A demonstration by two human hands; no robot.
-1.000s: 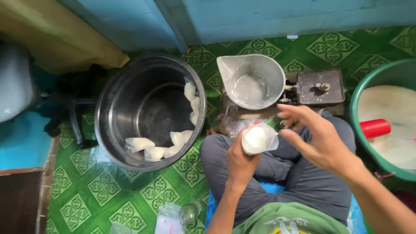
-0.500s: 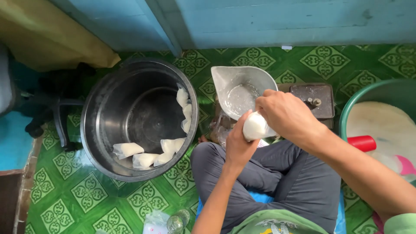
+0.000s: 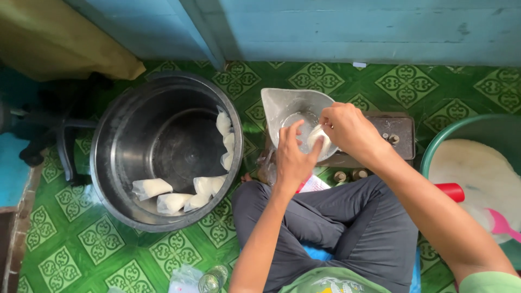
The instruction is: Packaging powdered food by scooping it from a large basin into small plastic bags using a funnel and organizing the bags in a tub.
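Hands and filled bag moved from over the lap to the scale pan.

A second before, the left hand (image 3: 290, 157) held the small bag of white powder (image 3: 317, 138) upright above the knees, with the right hand (image 3: 347, 130) open and apart from it at 3 o'clock. Half a second before, the right hand had closed over the bag's top. By the final frame both hands had carried the bag toward 12 o'clock, into the pale scoop-shaped scale pan (image 3: 282, 103), the left fingers spread at the bag's 9 o'clock side and the right fingers pinching its upper end.
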